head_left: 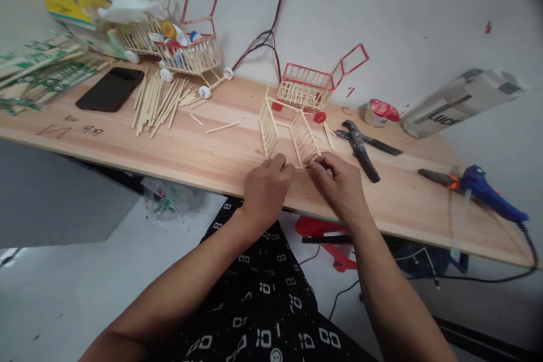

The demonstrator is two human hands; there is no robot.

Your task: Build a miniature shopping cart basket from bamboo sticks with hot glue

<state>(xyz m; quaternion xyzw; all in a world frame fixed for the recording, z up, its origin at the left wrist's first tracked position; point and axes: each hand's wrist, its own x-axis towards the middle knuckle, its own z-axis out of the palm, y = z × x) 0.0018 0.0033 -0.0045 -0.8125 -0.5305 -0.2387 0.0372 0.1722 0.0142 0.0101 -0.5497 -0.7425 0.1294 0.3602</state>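
A small frame of glued wooden sticks [300,138] stands near the table's front edge, with two slatted sides joined by cross sticks. My left hand [268,184] is closed at its near left corner, the fingertips partly hidden behind the knuckles. With thumb and fingers, my right hand [337,181] pinches the frame's near right corner. Just behind the frame sits a finished-looking miniature stick cart [306,85] with red edges, a red handle and red caps as wheels. A few loose sticks [328,136] lie to the frame's right.
Pliers [360,150] and a blue glue gun [492,192] lie to the right, near a cup of red paint [380,113] and a tilted bottle [460,102]. Leftward are loose sticks [159,102], a phone [111,89], a cap-filled cart [199,56] and packaged chopsticks [46,73].
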